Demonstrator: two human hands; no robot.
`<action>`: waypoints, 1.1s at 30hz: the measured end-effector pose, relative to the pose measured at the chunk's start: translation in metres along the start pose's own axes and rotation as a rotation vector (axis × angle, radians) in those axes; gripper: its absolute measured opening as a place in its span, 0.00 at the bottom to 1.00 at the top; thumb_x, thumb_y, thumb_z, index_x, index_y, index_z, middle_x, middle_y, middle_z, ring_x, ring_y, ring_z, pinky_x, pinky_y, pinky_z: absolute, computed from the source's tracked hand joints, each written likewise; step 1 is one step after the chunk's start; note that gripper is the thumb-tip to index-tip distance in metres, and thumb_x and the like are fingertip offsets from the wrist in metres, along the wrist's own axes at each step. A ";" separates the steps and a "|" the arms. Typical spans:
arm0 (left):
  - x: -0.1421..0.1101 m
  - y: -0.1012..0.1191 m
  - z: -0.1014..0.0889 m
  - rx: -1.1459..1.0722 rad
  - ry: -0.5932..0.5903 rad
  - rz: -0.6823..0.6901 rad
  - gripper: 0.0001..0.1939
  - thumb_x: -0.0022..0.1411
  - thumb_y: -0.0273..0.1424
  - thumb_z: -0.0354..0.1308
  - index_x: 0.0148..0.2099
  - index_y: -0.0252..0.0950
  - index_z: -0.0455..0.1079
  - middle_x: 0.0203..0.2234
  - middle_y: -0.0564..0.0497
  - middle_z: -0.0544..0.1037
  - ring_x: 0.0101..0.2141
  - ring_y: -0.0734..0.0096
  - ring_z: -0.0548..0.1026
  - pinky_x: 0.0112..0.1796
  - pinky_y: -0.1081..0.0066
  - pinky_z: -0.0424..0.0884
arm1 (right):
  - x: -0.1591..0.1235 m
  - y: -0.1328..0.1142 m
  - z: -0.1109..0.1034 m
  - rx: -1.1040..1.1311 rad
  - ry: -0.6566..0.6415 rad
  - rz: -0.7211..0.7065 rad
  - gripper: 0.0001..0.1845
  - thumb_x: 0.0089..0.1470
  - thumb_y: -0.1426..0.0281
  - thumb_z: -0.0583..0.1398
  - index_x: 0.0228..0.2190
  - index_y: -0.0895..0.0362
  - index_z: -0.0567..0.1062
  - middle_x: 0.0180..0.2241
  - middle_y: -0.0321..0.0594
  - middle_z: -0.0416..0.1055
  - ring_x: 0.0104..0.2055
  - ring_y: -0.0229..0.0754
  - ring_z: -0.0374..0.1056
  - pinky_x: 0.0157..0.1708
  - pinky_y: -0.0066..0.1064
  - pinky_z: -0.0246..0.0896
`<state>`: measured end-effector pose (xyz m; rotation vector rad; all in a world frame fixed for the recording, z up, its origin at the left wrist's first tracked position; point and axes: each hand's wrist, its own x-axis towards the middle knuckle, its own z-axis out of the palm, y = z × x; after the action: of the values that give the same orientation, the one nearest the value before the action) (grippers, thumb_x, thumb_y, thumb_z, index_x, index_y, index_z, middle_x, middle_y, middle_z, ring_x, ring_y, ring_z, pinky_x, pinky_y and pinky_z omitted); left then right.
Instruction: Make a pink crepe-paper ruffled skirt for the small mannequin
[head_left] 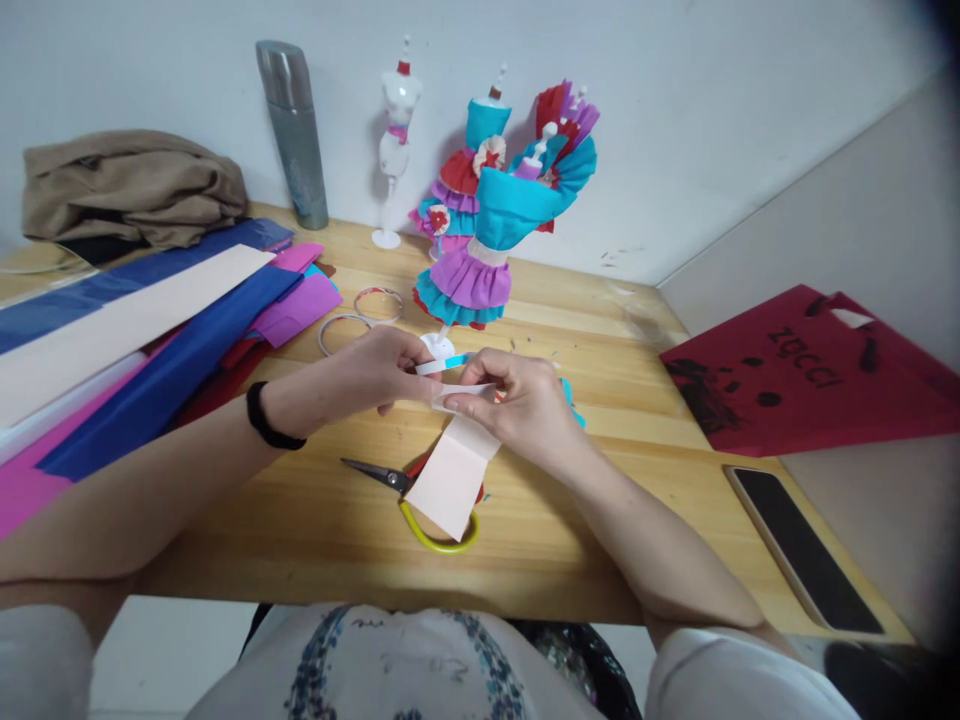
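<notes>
Above the wooden table, my left hand (381,365) is closed, with thumb and fingers pinching one end of a pale cream strip of paper (448,482). My right hand (525,402) grips the same strip a little farther along, its thumb on top. The strip's folded lower part hangs over scissors (439,547) with yellow and red handles, hiding part of them. Between both hands shows a narrow white-and-blue band (442,365); which fingers hold it I cannot tell. Just beyond stands a mannequin (491,255) in a blue and purple paper dress.
Several coloured paper sheets (172,385), a brown cloth (135,185) and a grey flask (296,150) are at left. A bare white mannequin (395,150) stands by the wall. Two rings of tape (345,330) lie near my left hand. At right are a red bag (810,375) and a phone (802,550).
</notes>
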<state>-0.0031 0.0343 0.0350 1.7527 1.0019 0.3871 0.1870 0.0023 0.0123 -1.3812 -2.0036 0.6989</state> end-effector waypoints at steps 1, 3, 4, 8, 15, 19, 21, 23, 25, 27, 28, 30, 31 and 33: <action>0.000 0.001 0.001 -0.025 0.003 -0.018 0.11 0.53 0.34 0.58 0.24 0.32 0.66 0.15 0.59 0.58 0.16 0.83 0.56 0.17 0.78 0.49 | -0.001 0.000 0.000 -0.011 0.009 -0.014 0.12 0.46 0.68 0.66 0.21 0.56 0.68 0.20 0.31 0.64 0.23 0.33 0.55 0.25 0.26 0.50; 0.001 0.001 0.003 -0.050 0.008 -0.051 0.12 0.54 0.31 0.56 0.21 0.33 0.62 0.13 0.60 0.56 0.15 0.84 0.55 0.16 0.78 0.47 | -0.002 0.000 0.001 -0.014 0.020 -0.038 0.11 0.47 0.68 0.66 0.22 0.57 0.68 0.20 0.31 0.65 0.23 0.33 0.55 0.26 0.26 0.50; 0.002 0.001 0.003 -0.053 0.007 -0.066 0.13 0.54 0.31 0.56 0.21 0.33 0.61 0.12 0.60 0.55 0.14 0.84 0.54 0.16 0.77 0.46 | -0.002 0.000 0.001 -0.008 0.022 -0.043 0.11 0.47 0.68 0.66 0.22 0.57 0.69 0.21 0.32 0.65 0.23 0.33 0.55 0.25 0.26 0.50; 0.001 0.000 0.002 -0.078 0.001 -0.064 0.12 0.56 0.33 0.56 0.23 0.33 0.64 0.13 0.60 0.56 0.14 0.83 0.55 0.16 0.77 0.47 | -0.001 0.004 0.001 0.039 0.024 -0.001 0.10 0.46 0.67 0.66 0.23 0.57 0.70 0.21 0.32 0.66 0.23 0.33 0.56 0.25 0.26 0.50; 0.001 0.000 0.002 -0.147 -0.006 -0.060 0.07 0.50 0.31 0.60 0.24 0.32 0.68 0.14 0.60 0.57 0.16 0.83 0.54 0.18 0.77 0.48 | 0.003 0.011 0.005 0.221 0.000 0.077 0.13 0.43 0.62 0.66 0.22 0.57 0.70 0.22 0.34 0.65 0.24 0.34 0.56 0.24 0.27 0.50; 0.005 -0.004 0.001 -0.212 0.090 -0.129 0.06 0.50 0.25 0.58 0.23 0.32 0.67 0.12 0.60 0.58 0.14 0.83 0.54 0.17 0.78 0.48 | 0.006 0.008 0.002 0.459 -0.054 0.124 0.15 0.44 0.59 0.65 0.25 0.56 0.69 0.22 0.33 0.65 0.23 0.34 0.57 0.23 0.27 0.52; 0.008 -0.007 -0.002 -0.268 0.105 -0.106 0.06 0.51 0.24 0.57 0.23 0.32 0.67 0.12 0.59 0.60 0.14 0.84 0.55 0.16 0.79 0.49 | 0.007 0.007 0.000 0.539 -0.081 0.169 0.16 0.44 0.58 0.65 0.27 0.56 0.71 0.24 0.34 0.67 0.25 0.35 0.61 0.24 0.27 0.55; 0.009 -0.010 -0.006 -0.312 0.096 -0.074 0.05 0.51 0.24 0.56 0.24 0.31 0.68 0.14 0.58 0.63 0.14 0.84 0.55 0.16 0.79 0.49 | 0.008 0.009 -0.002 0.634 -0.123 0.227 0.16 0.43 0.58 0.66 0.28 0.57 0.73 0.26 0.36 0.71 0.27 0.37 0.65 0.27 0.28 0.59; 0.009 -0.011 -0.010 -0.323 0.093 -0.061 0.04 0.51 0.24 0.56 0.26 0.31 0.68 0.14 0.58 0.63 0.14 0.84 0.55 0.15 0.79 0.47 | 0.010 0.014 -0.002 0.733 -0.158 0.289 0.16 0.42 0.59 0.67 0.27 0.58 0.74 0.27 0.38 0.73 0.28 0.37 0.67 0.29 0.29 0.62; 0.007 -0.011 -0.014 -0.305 0.094 -0.047 0.04 0.52 0.24 0.56 0.26 0.30 0.68 0.13 0.58 0.62 0.14 0.84 0.55 0.16 0.78 0.46 | 0.013 0.019 -0.001 0.794 -0.165 0.329 0.15 0.39 0.61 0.69 0.24 0.59 0.73 0.25 0.37 0.73 0.26 0.36 0.67 0.29 0.29 0.62; 0.007 -0.010 -0.015 -0.293 0.093 -0.037 0.05 0.52 0.25 0.56 0.25 0.30 0.68 0.13 0.58 0.62 0.14 0.84 0.55 0.16 0.78 0.46 | 0.014 0.021 0.000 0.811 -0.162 0.340 0.15 0.38 0.62 0.69 0.22 0.58 0.72 0.24 0.36 0.72 0.25 0.35 0.66 0.28 0.28 0.61; 0.005 -0.010 -0.017 -0.261 0.090 -0.023 0.07 0.53 0.25 0.56 0.23 0.30 0.67 0.13 0.58 0.61 0.15 0.84 0.55 0.16 0.77 0.45 | 0.016 0.024 0.002 0.847 -0.157 0.355 0.15 0.38 0.63 0.69 0.21 0.58 0.71 0.23 0.35 0.71 0.24 0.35 0.65 0.28 0.28 0.60; 0.005 -0.009 -0.017 -0.243 0.086 -0.019 0.08 0.53 0.25 0.56 0.23 0.30 0.67 0.13 0.58 0.61 0.15 0.84 0.55 0.17 0.77 0.45 | 0.016 0.025 0.002 0.869 -0.155 0.359 0.15 0.38 0.63 0.69 0.21 0.58 0.71 0.23 0.34 0.71 0.24 0.35 0.66 0.28 0.28 0.61; 0.004 -0.009 -0.017 -0.210 0.082 -0.013 0.08 0.53 0.25 0.55 0.23 0.31 0.67 0.12 0.58 0.60 0.15 0.83 0.55 0.17 0.76 0.45 | 0.016 0.024 0.004 0.913 -0.152 0.355 0.14 0.38 0.64 0.70 0.23 0.57 0.71 0.23 0.34 0.72 0.25 0.35 0.67 0.29 0.28 0.62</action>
<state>-0.0160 0.0492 0.0331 1.5512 0.9925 0.5397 0.1949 0.0250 -0.0044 -1.1058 -1.2237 1.6544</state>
